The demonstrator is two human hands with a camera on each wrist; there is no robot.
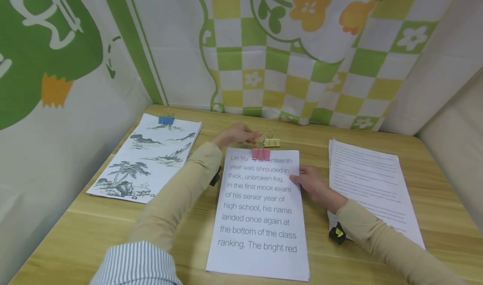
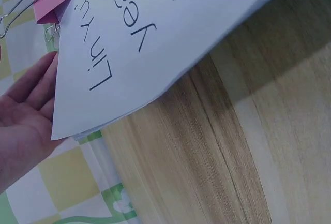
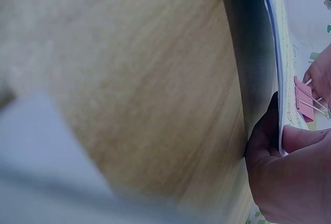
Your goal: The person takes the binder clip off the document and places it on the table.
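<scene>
A stack of printed paper point(image 1: 260, 209) in large type is in the middle, its upper end raised off the table. My right hand point(image 1: 315, 184) pinches its right edge, thumb on the front and fingers behind. A pink binder clip point(image 1: 261, 154) sits on the stack's top edge, its wire handles spread apart. My left hand point(image 1: 237, 135) is beside that clip. The left wrist view shows its fingers point(image 2: 36, 81) fairly straight, partly hidden behind the sheets; contact with the handles is unclear. Just behind the pink clip stands a yellow binder clip point(image 1: 272, 142).
On the left lies a stack of landscape drawings point(image 1: 151, 155) with a blue binder clip point(image 1: 166, 120) at its top. Another stack of small-print pages point(image 1: 371, 184) lies on the right, partly under my right forearm. A patterned cloth point(image 1: 271, 75) hangs behind the wooden table point(image 1: 94, 226).
</scene>
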